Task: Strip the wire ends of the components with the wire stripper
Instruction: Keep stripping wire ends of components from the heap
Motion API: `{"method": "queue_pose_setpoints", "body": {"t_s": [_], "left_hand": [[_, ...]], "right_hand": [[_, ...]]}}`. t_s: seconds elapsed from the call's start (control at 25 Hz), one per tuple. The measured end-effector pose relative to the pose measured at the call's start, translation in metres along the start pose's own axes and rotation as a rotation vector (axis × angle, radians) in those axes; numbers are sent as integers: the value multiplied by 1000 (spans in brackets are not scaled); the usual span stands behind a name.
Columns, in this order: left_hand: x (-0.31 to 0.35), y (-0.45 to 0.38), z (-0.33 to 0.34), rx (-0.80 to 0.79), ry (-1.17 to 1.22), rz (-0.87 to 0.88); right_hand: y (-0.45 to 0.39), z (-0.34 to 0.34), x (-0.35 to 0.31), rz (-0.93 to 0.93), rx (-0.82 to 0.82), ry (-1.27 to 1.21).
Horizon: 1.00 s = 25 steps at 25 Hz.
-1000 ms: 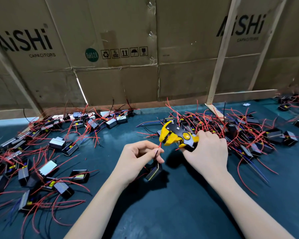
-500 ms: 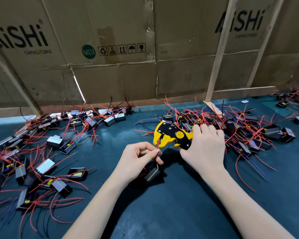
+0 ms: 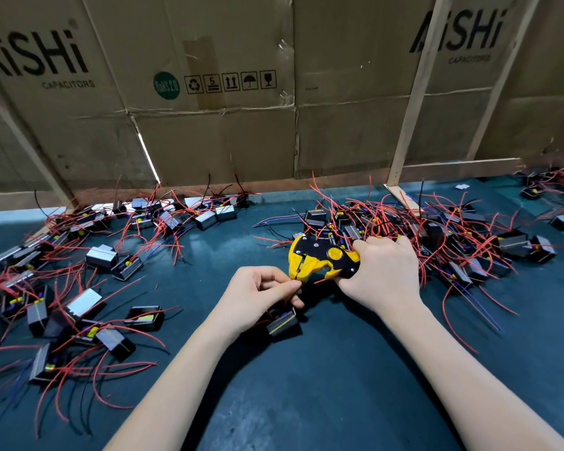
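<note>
1. Hands: 2 – left hand [image 3: 258,292], right hand [image 3: 383,271].
2. Wire stripper [image 3: 319,258]: 1, yellow/black.
3. Component [image 3: 282,322] under left hand: 1.
4. Heaps of wired components: 3 – left heap [image 3: 79,271], right heap [image 3: 437,229], small far-right heap [image 3: 551,190]; too tangled for exact nos.
5. Cardboard sheets [image 3: 209,109] w/ "AiSHi" print: 2 logos visible.
</note>
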<state>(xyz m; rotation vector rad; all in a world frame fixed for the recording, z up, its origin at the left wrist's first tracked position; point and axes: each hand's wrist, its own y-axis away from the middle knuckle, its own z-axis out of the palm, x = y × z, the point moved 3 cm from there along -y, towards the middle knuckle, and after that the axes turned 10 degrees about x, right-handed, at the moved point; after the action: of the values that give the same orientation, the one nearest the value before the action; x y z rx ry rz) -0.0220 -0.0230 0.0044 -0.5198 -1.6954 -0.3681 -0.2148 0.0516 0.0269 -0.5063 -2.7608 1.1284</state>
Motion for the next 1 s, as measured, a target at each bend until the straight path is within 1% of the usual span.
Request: {"method": "queue_pose_setpoints", "body": {"t_s": [0.16,0.36,0.44,0.52,0.6,0.68,0.88,1.0], "left_hand": [[-1,0,-3,-80,-1,-2],[0,0,-6,-90,24,19],[5,1,-8,-143,13,35],[6,4,-12,-229,-32,32],[5,5,-15,-268,-75,35],[3,3,-17,-236,-72,35],[2,-2,-15,-31,31,39],[1,-2,-10,22,72,32]], "right_hand": [[1,3,-1,-18,-2,-4],[2,0,-4,21,72,-30],[2,5,0,23,100,-24],[2,8,6,52,92,8],[2,10,11,84,99,26],[3,12,13,91,86,40],[3,12,13,79,78,53],[4,11,8,60,79,55]]}}
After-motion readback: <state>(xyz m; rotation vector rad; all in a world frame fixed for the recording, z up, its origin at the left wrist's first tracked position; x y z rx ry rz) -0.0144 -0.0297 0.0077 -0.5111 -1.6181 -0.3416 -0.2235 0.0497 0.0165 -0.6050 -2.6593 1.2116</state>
